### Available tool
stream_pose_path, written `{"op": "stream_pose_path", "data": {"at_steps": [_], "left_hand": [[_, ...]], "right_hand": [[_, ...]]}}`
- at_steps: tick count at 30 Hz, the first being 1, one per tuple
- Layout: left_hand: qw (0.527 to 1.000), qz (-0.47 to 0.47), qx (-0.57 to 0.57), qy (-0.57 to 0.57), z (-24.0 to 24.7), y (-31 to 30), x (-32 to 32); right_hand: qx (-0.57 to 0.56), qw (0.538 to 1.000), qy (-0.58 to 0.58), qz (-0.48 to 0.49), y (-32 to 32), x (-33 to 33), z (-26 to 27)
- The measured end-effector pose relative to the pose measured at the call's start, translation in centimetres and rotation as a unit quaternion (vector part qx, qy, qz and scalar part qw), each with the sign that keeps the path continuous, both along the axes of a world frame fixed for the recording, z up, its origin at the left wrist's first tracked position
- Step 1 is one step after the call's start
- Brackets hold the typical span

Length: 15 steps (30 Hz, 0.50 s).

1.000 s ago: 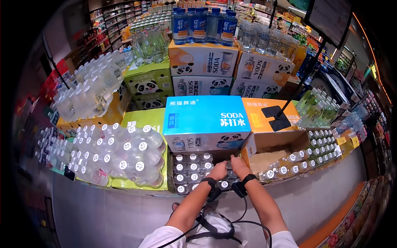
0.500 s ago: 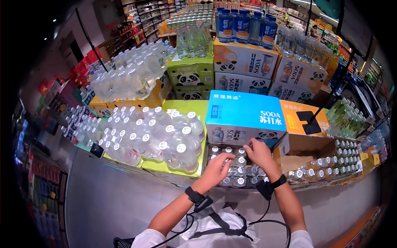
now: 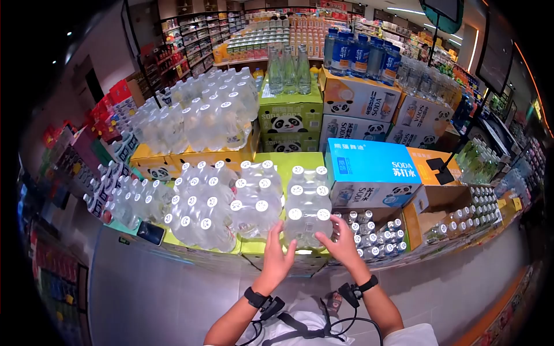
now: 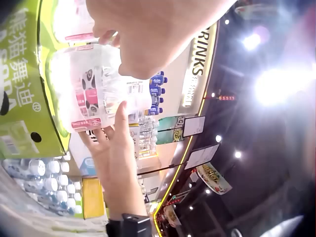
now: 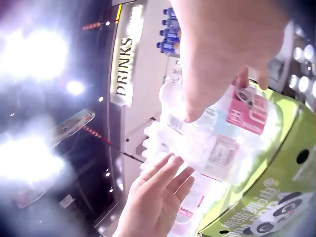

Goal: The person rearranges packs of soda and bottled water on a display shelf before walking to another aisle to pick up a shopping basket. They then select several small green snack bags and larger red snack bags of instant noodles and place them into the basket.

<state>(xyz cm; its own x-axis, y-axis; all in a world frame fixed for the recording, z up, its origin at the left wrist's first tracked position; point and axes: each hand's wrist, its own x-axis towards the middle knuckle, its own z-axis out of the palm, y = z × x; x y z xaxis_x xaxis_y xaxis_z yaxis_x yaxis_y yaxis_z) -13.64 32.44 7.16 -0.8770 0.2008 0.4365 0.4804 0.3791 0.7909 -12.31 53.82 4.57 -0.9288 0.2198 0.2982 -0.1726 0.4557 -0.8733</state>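
Note:
A shrink-wrapped pack of clear bottles (image 3: 310, 203) with white caps stands upright at the front of a green carton top (image 3: 291, 162). My left hand (image 3: 277, 260) is at its front left corner, fingers nearly straight along that side. On the opposite side, my right hand (image 3: 344, 247) rests with fingers spread and the thumb towards the front. In the left wrist view, the right hand (image 4: 112, 157) has its thumb up along the pack, fingertips partly hidden behind it. The right wrist view shows the left hand (image 5: 154, 198) with extended fingers beside the wrap.
More wrapped packs (image 3: 257, 202) stand close on the left. To the right are a blue soda carton (image 3: 372, 164) and small bottles (image 3: 378, 239) in a carton below. A black phone-like object (image 3: 151, 232) lies at the front edge. A black stand (image 3: 443, 172) rises at the right.
Both hands have moved left from the small bottles to the wrapped pack and now flank it. The head view has turned left. A narrow gap now shows left of this pack.

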Motion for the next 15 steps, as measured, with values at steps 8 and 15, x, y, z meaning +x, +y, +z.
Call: {"op": "stream_pose_path", "data": {"at_steps": [8, 15], "left_hand": [[0.995, -0.046, 0.059, -0.069, -3.6, -0.6, -2.6], [0.997, -0.056, 0.051, -0.018, -1.6, -1.4, -1.4]], "right_hand": [[-0.212, 0.977, -0.025, -0.019, -2.8, 1.3, -0.2], [-0.194, 0.98, -0.044, -0.027, -2.0, 2.6, -0.1]]}}
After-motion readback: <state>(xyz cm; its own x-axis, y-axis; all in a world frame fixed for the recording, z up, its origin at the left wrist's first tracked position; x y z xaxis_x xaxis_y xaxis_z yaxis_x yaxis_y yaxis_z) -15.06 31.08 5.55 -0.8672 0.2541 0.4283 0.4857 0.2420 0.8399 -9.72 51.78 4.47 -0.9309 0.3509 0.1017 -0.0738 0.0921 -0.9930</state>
